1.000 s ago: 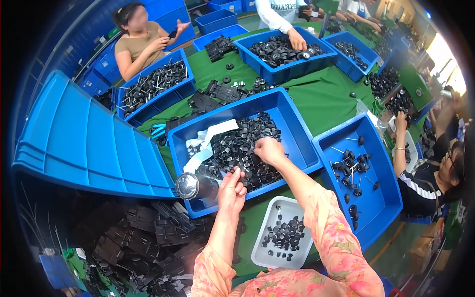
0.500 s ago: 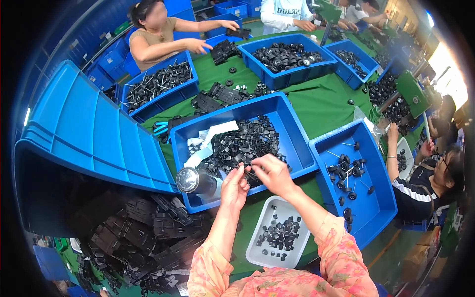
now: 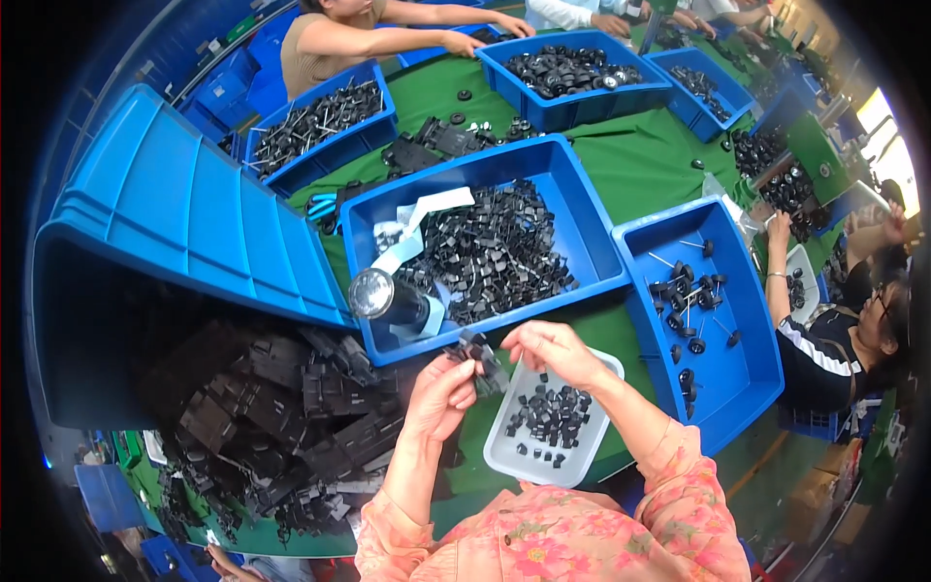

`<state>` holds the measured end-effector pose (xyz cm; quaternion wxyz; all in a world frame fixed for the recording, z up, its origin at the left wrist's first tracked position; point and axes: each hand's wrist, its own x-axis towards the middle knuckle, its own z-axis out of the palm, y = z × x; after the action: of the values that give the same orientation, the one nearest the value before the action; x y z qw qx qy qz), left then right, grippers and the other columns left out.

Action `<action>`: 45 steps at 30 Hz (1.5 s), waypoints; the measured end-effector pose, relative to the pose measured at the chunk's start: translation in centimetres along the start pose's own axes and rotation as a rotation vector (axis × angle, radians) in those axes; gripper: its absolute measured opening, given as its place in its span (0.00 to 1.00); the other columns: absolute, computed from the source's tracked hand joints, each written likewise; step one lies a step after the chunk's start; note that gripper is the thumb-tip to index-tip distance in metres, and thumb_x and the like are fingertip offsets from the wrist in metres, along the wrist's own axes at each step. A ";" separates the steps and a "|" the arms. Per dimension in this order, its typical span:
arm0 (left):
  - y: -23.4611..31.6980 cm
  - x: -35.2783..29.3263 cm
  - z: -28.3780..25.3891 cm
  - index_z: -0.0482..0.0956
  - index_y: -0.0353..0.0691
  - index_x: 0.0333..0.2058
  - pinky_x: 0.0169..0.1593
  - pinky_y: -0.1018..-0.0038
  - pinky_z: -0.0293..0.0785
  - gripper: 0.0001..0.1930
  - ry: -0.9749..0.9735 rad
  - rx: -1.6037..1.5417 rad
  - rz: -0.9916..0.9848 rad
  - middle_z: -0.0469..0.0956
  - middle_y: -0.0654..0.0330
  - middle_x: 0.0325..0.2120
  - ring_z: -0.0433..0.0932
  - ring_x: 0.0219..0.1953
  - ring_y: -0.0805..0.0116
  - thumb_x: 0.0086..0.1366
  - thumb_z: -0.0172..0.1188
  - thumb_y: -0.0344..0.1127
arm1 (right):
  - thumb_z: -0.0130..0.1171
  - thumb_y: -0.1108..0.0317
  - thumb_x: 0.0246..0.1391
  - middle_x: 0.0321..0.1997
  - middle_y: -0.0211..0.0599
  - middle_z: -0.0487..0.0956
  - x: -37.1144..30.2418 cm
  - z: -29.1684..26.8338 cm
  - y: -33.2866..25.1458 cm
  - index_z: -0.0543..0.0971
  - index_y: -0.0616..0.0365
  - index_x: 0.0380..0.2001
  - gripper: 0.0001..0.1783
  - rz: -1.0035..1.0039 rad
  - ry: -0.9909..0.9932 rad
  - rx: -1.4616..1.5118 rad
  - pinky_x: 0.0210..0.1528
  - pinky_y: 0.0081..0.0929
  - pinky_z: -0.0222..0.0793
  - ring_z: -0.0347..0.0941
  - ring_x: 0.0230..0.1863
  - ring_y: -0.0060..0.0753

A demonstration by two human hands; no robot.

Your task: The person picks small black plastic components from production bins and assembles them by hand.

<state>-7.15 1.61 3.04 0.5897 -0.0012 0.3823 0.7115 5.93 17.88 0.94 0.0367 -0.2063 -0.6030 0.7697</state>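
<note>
My left hand (image 3: 441, 396) is closed on a black plastic part (image 3: 473, 355), smeared by motion, near the front edge of the big blue bin. Just to its right, my right hand (image 3: 555, 351) hovers over the far end of a white tray (image 3: 497, 456), its thumb and fingers pinched together. Whatever those fingers hold is hidden or too small to name. Inside the tray lie many small black pieces (image 3: 553, 417). Beyond my hands, the blue bin (image 3: 592, 228) contains a heap of small black plastic parts (image 3: 499, 242), pale strips and a silver-lidded jar (image 3: 373, 293).
A tipped blue crate (image 3: 184, 209) on the left spills black chassis-like parts (image 3: 281, 388). To the right, a blue bin (image 3: 742, 388) has wheels on axles. Further bins of parts (image 3: 582, 73) line the green cloth (image 3: 640, 145). Co-workers sit at the far side and right.
Both hands have drawn back from the heap toward me, to the bin's near edge and the white tray. A black part now shows in my left hand. The view has tilted downward.
</note>
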 end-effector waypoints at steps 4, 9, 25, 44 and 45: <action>-1.2 -3.8 -1.2 0.72 0.36 0.35 0.17 0.90 0.50 0.08 0.001 -0.011 -0.105 0.73 0.64 0.23 0.56 0.13 0.86 0.57 0.56 0.30 | 0.41 0.44 0.56 0.20 0.27 0.72 -1.6 3.4 0.9 0.76 0.59 0.28 0.27 0.042 -0.245 0.046 0.24 0.17 0.60 0.63 0.21 0.17; -1.9 -7.7 -1.6 0.74 0.35 0.37 0.17 0.90 0.50 0.08 0.034 0.167 -0.166 0.72 0.66 0.23 0.57 0.15 0.87 0.58 0.54 0.28 | 0.52 0.51 0.52 0.18 0.21 0.69 -3.9 7.4 -0.1 0.79 0.58 0.26 0.19 0.175 -0.329 -0.036 0.23 0.15 0.56 0.59 0.21 0.12; -4.9 -14.4 -1.6 0.71 0.40 0.39 0.17 0.91 0.54 0.08 0.104 -0.204 -0.157 0.72 0.66 0.24 0.55 0.11 0.86 0.60 0.52 0.32 | 0.50 0.57 0.56 0.19 0.20 0.69 -9.6 12.0 1.9 0.79 0.60 0.32 0.17 0.142 -0.263 0.359 0.22 0.11 0.53 0.58 0.20 0.11; -7.5 -14.1 -1.0 0.72 0.40 0.31 0.28 0.83 0.69 0.04 0.042 0.023 -0.192 0.72 0.67 0.22 0.71 0.24 0.78 0.55 0.53 0.27 | 0.54 0.57 0.53 0.29 0.32 0.77 -12.7 11.5 3.4 0.77 0.65 0.32 0.18 0.196 -0.209 0.383 0.34 0.16 0.67 0.72 0.32 0.19; -7.3 -14.2 -1.3 0.72 0.41 0.33 0.29 0.83 0.69 0.05 -0.030 -0.085 -0.255 0.71 0.69 0.22 0.71 0.24 0.78 0.57 0.54 0.32 | 0.53 0.58 0.53 0.29 0.32 0.77 -12.8 11.6 3.8 0.78 0.65 0.32 0.18 0.205 -0.190 0.500 0.33 0.16 0.67 0.72 0.31 0.20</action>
<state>2.74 -10.93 4.62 0.6803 -0.0639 0.3397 0.6462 14.13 2.33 3.06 -0.0482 -0.1780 -0.3711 0.9101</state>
